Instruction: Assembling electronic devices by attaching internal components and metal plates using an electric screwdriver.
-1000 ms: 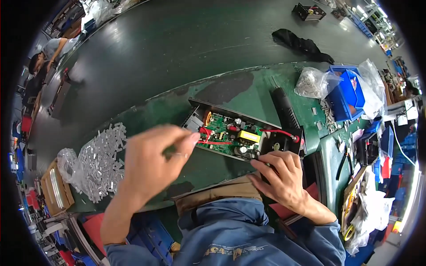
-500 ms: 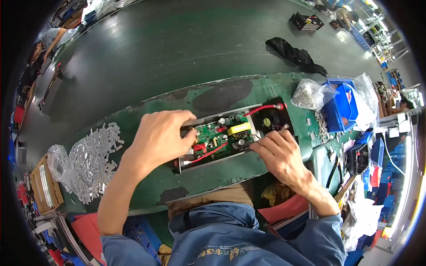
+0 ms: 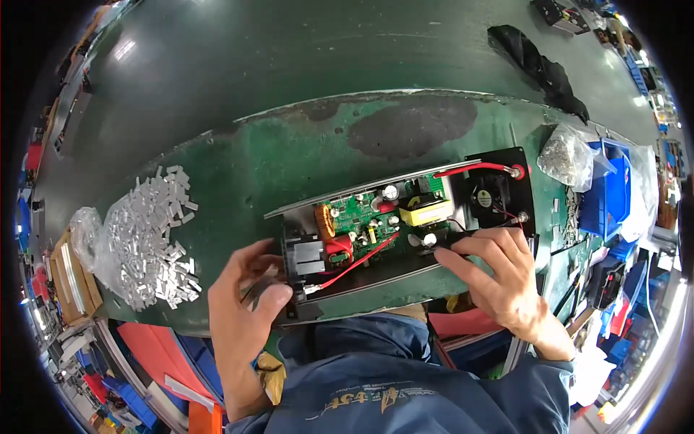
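Note:
An uncovered power inverter (image 3: 372, 242) lies across the bench, with a green circuit board, a yellow transformer (image 3: 426, 212), red wires and a fan (image 3: 486, 197) at its right end. At its left end is a black end panel (image 3: 291, 264) with grey socket blocks behind it. My left hand (image 3: 246, 300) is beside this panel, thumb and fingers apart; some fingertips are hidden. My right hand (image 3: 499, 278) bends over the near wall of the housing, thumb and forefinger closed at its edge, close to a round capacitor (image 3: 429, 239). The contact under those fingertips is partly hidden.
A heap of small metal pieces (image 3: 155, 239) spills from a clear bag at left. To the right are a bag of small parts (image 3: 567, 158) and a blue bin (image 3: 606, 192). A black cloth (image 3: 538, 69) lies beyond the bench's far edge.
My left hand has moved off the board to the inverter's left end, uncovering the end panel and socket blocks. My right hand stays at the near wall. The view has shifted.

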Tool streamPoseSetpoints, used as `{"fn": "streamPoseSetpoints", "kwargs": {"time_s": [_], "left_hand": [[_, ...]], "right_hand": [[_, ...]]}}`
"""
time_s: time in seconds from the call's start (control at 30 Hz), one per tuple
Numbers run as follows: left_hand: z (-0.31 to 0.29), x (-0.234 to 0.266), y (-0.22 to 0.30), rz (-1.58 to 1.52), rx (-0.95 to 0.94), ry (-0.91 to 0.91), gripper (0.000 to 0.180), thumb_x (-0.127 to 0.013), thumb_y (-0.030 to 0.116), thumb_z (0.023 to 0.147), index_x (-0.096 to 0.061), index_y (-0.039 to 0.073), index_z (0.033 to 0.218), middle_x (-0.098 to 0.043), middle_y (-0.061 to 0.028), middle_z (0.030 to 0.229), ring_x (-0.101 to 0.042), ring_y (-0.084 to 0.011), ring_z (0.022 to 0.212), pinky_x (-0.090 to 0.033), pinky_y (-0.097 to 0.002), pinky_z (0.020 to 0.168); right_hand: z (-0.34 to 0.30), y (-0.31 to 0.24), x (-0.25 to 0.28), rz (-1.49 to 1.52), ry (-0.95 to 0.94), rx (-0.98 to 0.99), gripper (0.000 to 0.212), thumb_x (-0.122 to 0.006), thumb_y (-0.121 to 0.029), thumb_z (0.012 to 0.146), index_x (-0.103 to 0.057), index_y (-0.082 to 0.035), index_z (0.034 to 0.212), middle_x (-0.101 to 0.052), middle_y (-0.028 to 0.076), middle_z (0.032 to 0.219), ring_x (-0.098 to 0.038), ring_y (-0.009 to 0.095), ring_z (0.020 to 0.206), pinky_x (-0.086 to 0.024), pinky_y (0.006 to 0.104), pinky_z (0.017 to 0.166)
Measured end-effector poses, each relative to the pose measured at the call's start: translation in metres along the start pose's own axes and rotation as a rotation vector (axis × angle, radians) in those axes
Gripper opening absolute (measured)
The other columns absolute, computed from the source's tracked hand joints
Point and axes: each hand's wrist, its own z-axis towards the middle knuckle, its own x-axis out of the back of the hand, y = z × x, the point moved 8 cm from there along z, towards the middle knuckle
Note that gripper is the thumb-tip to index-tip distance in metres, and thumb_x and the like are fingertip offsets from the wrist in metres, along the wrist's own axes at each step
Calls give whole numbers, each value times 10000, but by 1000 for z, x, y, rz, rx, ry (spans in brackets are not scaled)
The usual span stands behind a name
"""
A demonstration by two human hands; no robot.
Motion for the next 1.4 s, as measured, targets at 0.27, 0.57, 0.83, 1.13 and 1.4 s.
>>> {"fn": "streamPoseSetpoints", "kwargs": {"time_s": [0.27, 0.57, 0.83, 1.13, 1.4], "left_hand": [[-2, -29, 43, 354, -378, -7, 838, -933, 275, 596, -598, -16, 1306, -615, -129, 1184, -639, -196, 977, -502, -285, 775], [-11, -5, 33, 250, -441, 89, 501, -821, 251, 799, -659, -28, 1183, -644, -148, 1113, -618, -169, 874, -450, -269, 653], [-9, 131, -38, 747, -417, 710, 195, -645, 83, 987, -671, -14, 1154, -622, -124, 1164, -626, -219, 926, -508, -310, 761], [8, 106, -32, 881, -456, 770, 257, -651, 186, 1022, -659, -8, 1191, -571, -113, 1226, -610, -264, 1092, -523, -366, 889], [-14, 89, 11, 888, -415, 745, 310, -662, 300, 1000, -760, 18, 1079, -719, -195, 1079, -669, -372, 1031, -534, -447, 926]], "right_hand": [[3, 9, -2, 51, -10, 26, 466, -777, -56, 638, -733, -54, 1102, -680, 58, 1001, -637, 249, 851, -485, 371, 712], [-13, 54, 76, -156, 257, -192, 413, -758, 149, 710, -660, -11, 1079, -684, 136, 982, -648, 322, 872, -526, 399, 759], [5, 106, 89, -247, 294, -253, 243, -791, 54, 769, -708, -38, 977, -692, 105, 912, -652, 283, 829, -507, 379, 755], [30, 349, 71, -281, 306, -812, 470, -727, -454, 849, -733, -50, 1091, -737, 190, 1055, -700, 379, 1020, -550, 464, 895], [40, 356, 120, 702, 688, -766, 200, -685, -131, 903, -681, 18, 1036, -704, 98, 845, -713, 201, 789, -514, 306, 695]]}}
